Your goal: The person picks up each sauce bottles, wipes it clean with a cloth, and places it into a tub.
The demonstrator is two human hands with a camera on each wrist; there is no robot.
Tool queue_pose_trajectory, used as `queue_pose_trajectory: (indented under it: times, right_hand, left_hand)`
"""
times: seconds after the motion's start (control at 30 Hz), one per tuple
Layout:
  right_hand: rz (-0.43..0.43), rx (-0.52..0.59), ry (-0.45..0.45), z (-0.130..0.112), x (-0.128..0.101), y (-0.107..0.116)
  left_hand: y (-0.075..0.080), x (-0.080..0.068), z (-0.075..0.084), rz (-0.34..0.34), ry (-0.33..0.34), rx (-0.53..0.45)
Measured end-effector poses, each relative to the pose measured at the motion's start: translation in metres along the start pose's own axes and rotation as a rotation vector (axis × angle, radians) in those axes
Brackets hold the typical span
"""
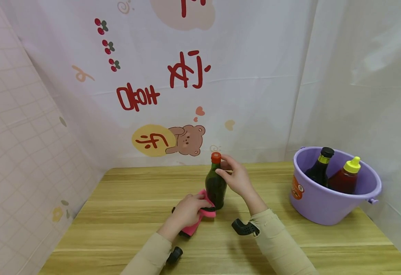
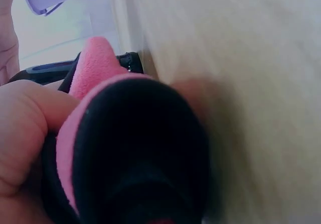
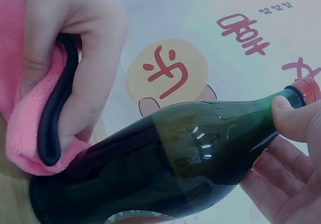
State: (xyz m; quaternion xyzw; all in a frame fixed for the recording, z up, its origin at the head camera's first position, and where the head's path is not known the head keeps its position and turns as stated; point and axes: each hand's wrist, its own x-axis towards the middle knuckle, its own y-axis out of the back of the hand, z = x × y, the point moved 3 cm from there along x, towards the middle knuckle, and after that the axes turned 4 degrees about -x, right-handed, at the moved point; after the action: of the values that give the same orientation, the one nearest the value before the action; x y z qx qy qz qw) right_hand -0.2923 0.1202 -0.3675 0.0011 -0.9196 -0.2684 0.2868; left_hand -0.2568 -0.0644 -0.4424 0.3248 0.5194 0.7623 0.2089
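Dark bottle upright on wooden table, one hand at its neck, the other pressing a cloth to its base.

Bottle point(image 1: 215, 188), dark green glass with a red cap, stands mid-table point(image 1: 125, 214). Right hand point(image 1: 236, 176) grasps it just below the cap, thumb and fingers curled round the neck. Left hand point(image 1: 186, 210) is clenched on a pink cloth point(image 1: 200, 219) with black edging, held against the bottle's lower left side. Right of the bottle, well apart: purple bucket point(image 1: 327, 208) holding a dark sauce bottle point(image 1: 320, 168) and a red squeeze bottle point(image 1: 346, 179).
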Motion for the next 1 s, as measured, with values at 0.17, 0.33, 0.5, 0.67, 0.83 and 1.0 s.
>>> queue_pose_trajectory:
  times: [0.17, 0.33, 0.5, 0.67, 0.83, 1.0]
  right_hand:
    - [0.007, 0.002, 0.007, 0.0, 0.0, 0.0]
    - [0.003, 0.012, 0.009, 0.0, 0.001, -0.001]
    - [-0.005, 0.006, -0.001, 0.0, 0.001, -0.001]
    - [0.005, -0.007, 0.007, 0.0, 0.001, -0.001]
    - [0.005, 0.001, 0.011, 0.0, 0.001, -0.001]
    - [0.021, -0.016, 0.04, 0.0, 0.0, -0.001]
  left_hand:
    - [-0.001, 0.005, -0.001, -0.072, 0.029, 0.021]
    - [0.001, 0.009, 0.0, -0.125, 0.067, 0.03]
    - [0.007, 0.006, -0.003, -0.131, 0.047, -0.056]
    - [0.018, 0.003, -0.012, -0.103, 0.024, -0.115]
    - [0.042, 0.001, -0.02, -0.021, 0.035, -0.123]
    - [0.072, 0.006, -0.022, 0.17, 0.013, -0.182]
